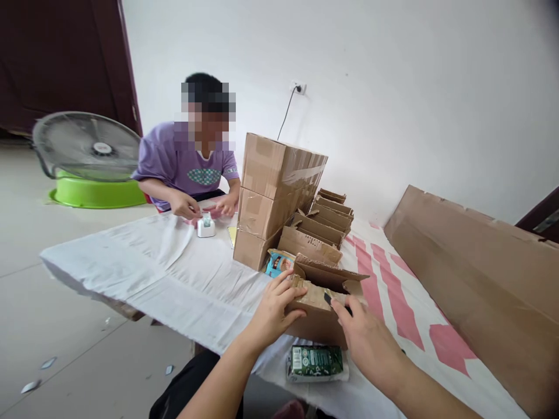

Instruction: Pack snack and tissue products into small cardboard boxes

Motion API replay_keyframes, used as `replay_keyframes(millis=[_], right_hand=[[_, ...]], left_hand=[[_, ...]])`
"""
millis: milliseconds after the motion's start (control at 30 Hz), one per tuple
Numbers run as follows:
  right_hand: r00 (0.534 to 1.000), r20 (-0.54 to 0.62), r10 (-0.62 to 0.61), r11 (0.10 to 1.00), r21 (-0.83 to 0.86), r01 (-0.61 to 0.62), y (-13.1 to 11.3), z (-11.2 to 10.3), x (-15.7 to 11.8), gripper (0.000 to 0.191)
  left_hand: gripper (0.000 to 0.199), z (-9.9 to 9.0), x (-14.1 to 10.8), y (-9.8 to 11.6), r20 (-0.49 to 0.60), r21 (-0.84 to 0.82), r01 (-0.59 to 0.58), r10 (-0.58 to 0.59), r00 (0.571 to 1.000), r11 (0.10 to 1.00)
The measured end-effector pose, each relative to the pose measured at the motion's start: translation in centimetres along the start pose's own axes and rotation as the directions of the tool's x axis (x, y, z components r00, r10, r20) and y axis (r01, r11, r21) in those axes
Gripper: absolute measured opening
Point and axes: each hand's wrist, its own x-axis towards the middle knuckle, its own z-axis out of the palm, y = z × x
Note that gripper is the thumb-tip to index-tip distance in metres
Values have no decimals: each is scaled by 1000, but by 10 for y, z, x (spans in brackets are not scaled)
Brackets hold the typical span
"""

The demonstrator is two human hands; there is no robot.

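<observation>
A small open cardboard box (321, 323) stands right in front of me on the table, its far flap raised. My left hand (279, 305) grips its left side and top edge, fingers over the cardboard and thumb at the near face. In my right hand (364, 326) is a small black tool (328, 298), its tip against the box's top flap; the fingers hide most of it, so its kind is unclear. Just this side of the box lies a dark green printed pack (318, 362). A blue printed packet (279, 263) sits beyond my left fingertips.
Sealed cartons (261, 212) form a tall stack behind the box. Several open cartons (314, 244) line up beside it. Across the table a person (187, 157) handles a white tape dispenser (206, 226). A large cardboard sheet (471, 279) leans at right. A fan (87, 145) stands left.
</observation>
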Motion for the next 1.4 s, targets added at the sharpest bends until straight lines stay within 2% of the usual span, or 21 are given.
replay_keyframes(millis=[133, 267, 467, 867, 1133, 1400], right_hand=[[999, 11, -45, 994, 95, 44, 6, -10, -4, 46], [996, 44, -76, 988, 137, 69, 11, -18, -10, 41], [998, 59, -28, 988, 153, 18, 6, -14, -7, 44], [999, -46, 10, 998, 57, -7, -6, 4, -6, 47], [996, -49, 73, 997, 33, -71, -17, 5, -1, 51], [988, -111, 104, 994, -13, -106, -27, 9, 5, 53]], left_hand=[[42, 0, -1, 1, -3, 11, 18, -18, 1000, 1000], [39, 1, 0, 2, -11, 17, 16, -16, 1000, 1000], [38, 2, 0, 1, -34, 16, 1, 0, 999, 1000], [32, 0, 0, 6, -38, 12, -1, 1, 999, 1000], [31, 1, 1, 6, -57, 6, -16, 17, 998, 1000], [28, 0, 3, 7, -60, -6, -11, 11, 998, 1000]])
